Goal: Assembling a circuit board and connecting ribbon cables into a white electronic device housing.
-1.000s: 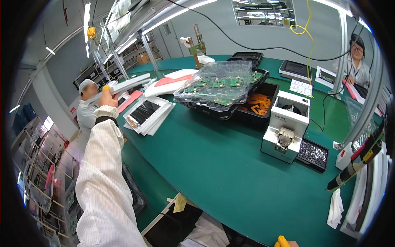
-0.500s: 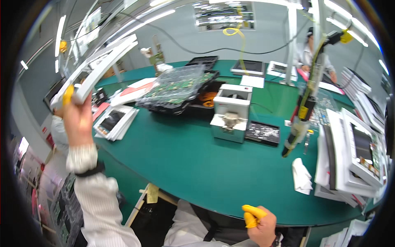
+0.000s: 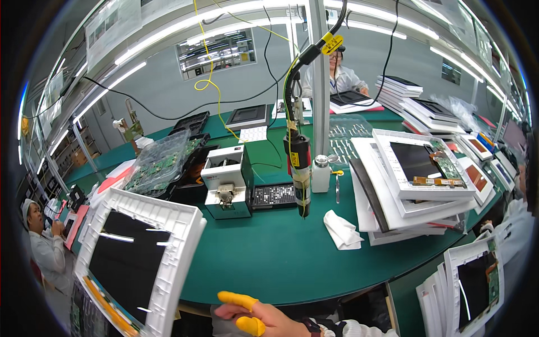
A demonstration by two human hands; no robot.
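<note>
A white foam tray (image 3: 181, 253) stands tilted at the lower left, its inner side facing me. In it lies a dark display panel (image 3: 126, 264) with an orange flex strip (image 3: 109, 306) along its lower edge. My left hand does not show; the tray may hide it. At the bottom middle is my right hand (image 3: 269, 320), with yellow finger cots on two fingers. Its fingers are apart and hold nothing, just right of the tray and over the near table edge.
A white and green bench device (image 3: 227, 182) stands beside a black tray of small parts (image 3: 274, 196). An electric screwdriver (image 3: 299, 168) hangs above the green table (image 3: 252, 258). Stacked foam trays (image 3: 415, 208) and a crumpled white cloth (image 3: 341, 230) lie right. Co-workers sit left and far.
The foam tray has come down from high at the left and turned to show its panel. My left hand has dropped out of sight. My right hand's fingers have spread. The view has swung right.
</note>
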